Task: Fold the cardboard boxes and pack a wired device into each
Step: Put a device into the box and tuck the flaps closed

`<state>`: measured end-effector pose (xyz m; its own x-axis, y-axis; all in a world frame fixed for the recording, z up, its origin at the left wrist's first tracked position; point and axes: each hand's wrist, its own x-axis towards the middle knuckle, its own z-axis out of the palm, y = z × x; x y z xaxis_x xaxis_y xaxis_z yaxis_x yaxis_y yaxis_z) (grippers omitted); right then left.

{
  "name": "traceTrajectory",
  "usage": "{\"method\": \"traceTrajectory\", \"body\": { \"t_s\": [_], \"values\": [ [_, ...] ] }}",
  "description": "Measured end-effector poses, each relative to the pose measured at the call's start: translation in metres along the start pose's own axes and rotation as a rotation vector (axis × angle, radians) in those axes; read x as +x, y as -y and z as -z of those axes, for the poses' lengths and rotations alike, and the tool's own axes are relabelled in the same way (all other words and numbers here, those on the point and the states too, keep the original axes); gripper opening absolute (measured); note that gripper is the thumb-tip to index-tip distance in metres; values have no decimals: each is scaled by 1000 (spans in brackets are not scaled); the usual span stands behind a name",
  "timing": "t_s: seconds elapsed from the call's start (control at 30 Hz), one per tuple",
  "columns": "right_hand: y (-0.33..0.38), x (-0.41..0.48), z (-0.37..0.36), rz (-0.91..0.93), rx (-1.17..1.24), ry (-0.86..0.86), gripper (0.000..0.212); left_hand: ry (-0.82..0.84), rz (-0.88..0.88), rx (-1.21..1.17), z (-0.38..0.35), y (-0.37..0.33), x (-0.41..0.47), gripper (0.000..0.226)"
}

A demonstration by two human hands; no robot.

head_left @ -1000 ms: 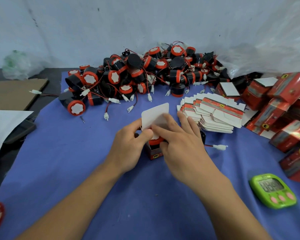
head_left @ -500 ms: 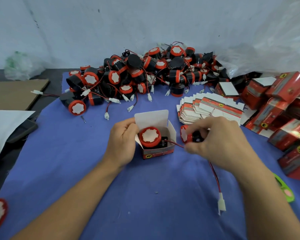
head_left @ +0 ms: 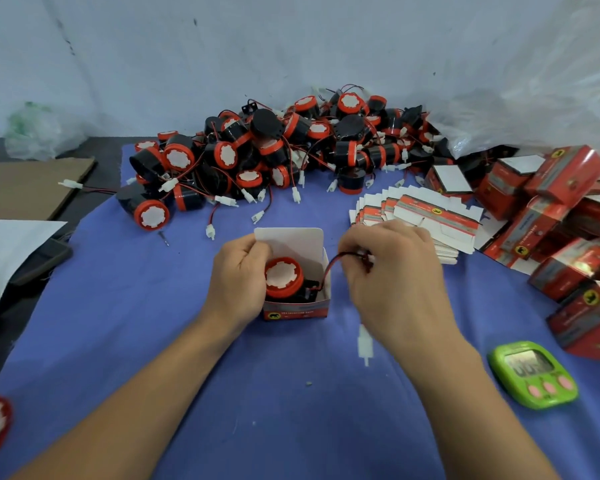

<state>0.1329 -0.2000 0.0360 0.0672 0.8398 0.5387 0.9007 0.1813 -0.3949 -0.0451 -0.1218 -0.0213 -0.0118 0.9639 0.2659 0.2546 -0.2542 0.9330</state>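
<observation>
A small red cardboard box [head_left: 297,310] stands open in the middle of the blue cloth, its white lid flap [head_left: 291,242] upright. Inside sits a black device with a red rim and white face [head_left: 282,278]. My left hand [head_left: 238,278] grips the box's left side. My right hand [head_left: 395,271] pinches the device's red-black wire [head_left: 329,266] just right of the box. The wire's white connector [head_left: 365,344] hangs below my right hand. A pile of the same wired devices [head_left: 274,157] lies at the back.
Flat unfolded boxes [head_left: 430,216] are stacked right of centre. Packed red boxes [head_left: 551,209] pile at the far right. A green timer [head_left: 534,374] lies near my right forearm. Brown cardboard [head_left: 25,185] and a white sheet [head_left: 7,251] lie off the cloth's left edge.
The lid flap was lifted and the device showed in the box. My right hand drew the wire out to the right, then moved back toward the box with the wire gathered.
</observation>
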Motion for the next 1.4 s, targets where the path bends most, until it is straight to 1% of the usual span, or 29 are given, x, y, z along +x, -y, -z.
{"method": "traceTrajectory", "body": {
  "t_s": [0.07,0.13,0.17,0.23,0.3,0.33,0.4,0.47,0.53,0.6,0.63,0.67,0.7,0.73,0.77,0.83,0.93,1.0,1.03,1.07,1.1,1.17,1.2,1.27,1.33,1.4],
  "values": [
    [8,-3,-6,9,-38,7,14,-37,-21,41,-1,0,-2,23],
    [5,-2,-6,-79,-156,51,14,-94,-27,66,0,-1,-4,24],
    [-1,0,-2,-153,-255,101,12,-125,-21,71,1,-1,-4,27],
    [-16,1,7,-285,-453,243,15,-189,5,84,3,-3,-2,31],
    [-29,-1,14,-346,-589,398,13,-232,25,99,6,-4,-1,33],
    [-34,-2,16,-361,-615,439,9,-238,27,97,7,-4,0,33],
    [-43,-1,17,-393,-552,463,10,-230,32,74,8,-3,1,31],
    [-50,3,18,-436,-289,467,16,-218,41,54,7,-2,1,29],
    [-51,4,16,-391,25,389,22,-211,38,58,7,-2,0,31],
    [-43,3,12,-321,272,221,26,-192,36,57,8,-1,1,33],
    [-37,4,10,-304,394,127,26,-176,40,61,8,-1,1,33],
    [-32,3,8,-293,506,47,21,-158,48,65,8,-1,0,32],
    [-26,3,7,-279,594,-8,17,-141,54,72,7,0,0,31],
    [-20,1,5,-260,638,-36,18,-126,58,76,6,0,0,30],
    [-15,-1,2,-233,641,-48,19,-113,65,74,5,0,-1,28],
    [-8,-6,-6,-173,562,-51,21,-92,96,32,3,-4,-3,28],
    [3,-11,-17,-66,440,-22,24,-54,130,-71,3,-7,-7,37],
    [7,-13,-23,21,328,12,27,46,95,-126,3,-7,-10,37],
    [9,-12,-26,50,267,33,28,101,75,-130,3,-7,-13,45],
    [10,-12,-28,72,213,54,28,143,56,-109,3,-7,-14,51],
    [11,-11,-29,83,158,81,26,164,42,-69,2,-6,-15,51],
    [13,-12,-30,85,53,126,21,150,32,23,-1,-8,-15,43],
    [14,-12,-30,71,26,123,20,132,31,53,-2,-9,-15,41],
    [14,-12,-28,18,7,63,20,124,33,88,-3,-11,-18,41],
    [13,-13,-25,-48,-8,-9,18,146,22,99,-3,-13,-20,48],
    [11,-13,-21,-124,-27,-49,17,160,18,110,-4,-15,-21,64]
  ]
}}
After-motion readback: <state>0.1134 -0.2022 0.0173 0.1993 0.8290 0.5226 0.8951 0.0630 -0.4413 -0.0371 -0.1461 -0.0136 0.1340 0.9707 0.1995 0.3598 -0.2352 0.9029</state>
